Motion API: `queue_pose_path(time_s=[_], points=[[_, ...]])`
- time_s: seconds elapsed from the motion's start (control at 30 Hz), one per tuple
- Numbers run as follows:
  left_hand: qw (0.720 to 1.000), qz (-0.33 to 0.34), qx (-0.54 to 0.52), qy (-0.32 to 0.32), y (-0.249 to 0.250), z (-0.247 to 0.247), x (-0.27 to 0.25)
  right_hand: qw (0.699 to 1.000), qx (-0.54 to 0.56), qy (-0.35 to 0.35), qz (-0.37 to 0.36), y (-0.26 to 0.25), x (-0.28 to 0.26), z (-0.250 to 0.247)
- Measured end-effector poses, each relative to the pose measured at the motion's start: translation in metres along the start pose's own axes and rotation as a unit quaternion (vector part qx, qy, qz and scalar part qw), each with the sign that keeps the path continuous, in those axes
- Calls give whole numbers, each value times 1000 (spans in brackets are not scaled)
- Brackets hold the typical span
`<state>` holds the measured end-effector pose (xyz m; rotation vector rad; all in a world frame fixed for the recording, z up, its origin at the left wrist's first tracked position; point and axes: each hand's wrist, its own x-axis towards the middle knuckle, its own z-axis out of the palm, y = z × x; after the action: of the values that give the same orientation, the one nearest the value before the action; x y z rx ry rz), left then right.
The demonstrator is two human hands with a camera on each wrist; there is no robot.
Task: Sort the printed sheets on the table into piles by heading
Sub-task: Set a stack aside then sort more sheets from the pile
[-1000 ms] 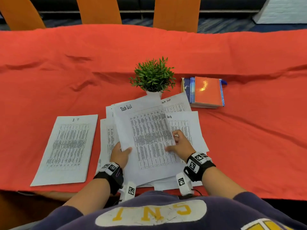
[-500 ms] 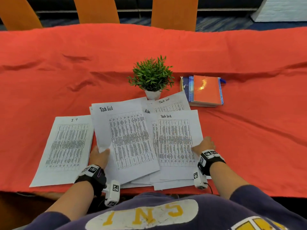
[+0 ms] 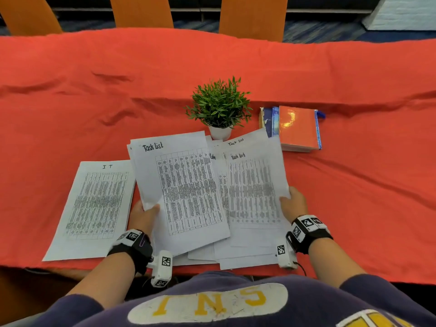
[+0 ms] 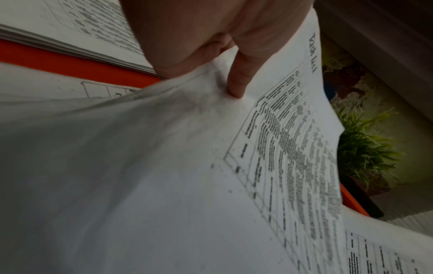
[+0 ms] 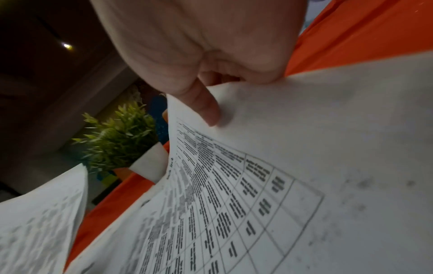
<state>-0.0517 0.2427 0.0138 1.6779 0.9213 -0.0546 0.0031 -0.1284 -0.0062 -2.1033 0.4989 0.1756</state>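
My left hand pinches the left edge of a sheet headed "Task list", thumb on top; the left wrist view shows the thumb pressing that sheet, lifted off the papers below. My right hand pinches the right edge of a second "Task list" sheet, its edge raised; its thumb lies on that sheet. Under both lie several mixed sheets, one headed "Task list" at the back. A pile headed "IT" lies flat at the left.
A small potted plant stands just behind the papers. A stack of books with an orange cover lies to its right. The red tablecloth runs wide on both sides. Orange chairs stand at the far edge.
My left hand has slid the top "Task list" sheet leftwards off the heap. My right hand went from pressing the middle to the right edge and took hold of the second sheet.
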Motion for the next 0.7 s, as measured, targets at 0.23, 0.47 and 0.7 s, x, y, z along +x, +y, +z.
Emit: queue_pose_path(time_s=[0.23,0.47,0.7], points=[[999,-7,-38,-3,2,1,6,987,-145,-72,-26,2,-4,40],[999,-8,-35,-10,2,3,2,957,-286,-33,32,16,1,55],[999,-13,-34,-6,4,0,0,959,-274,-32,69,17,10,54]])
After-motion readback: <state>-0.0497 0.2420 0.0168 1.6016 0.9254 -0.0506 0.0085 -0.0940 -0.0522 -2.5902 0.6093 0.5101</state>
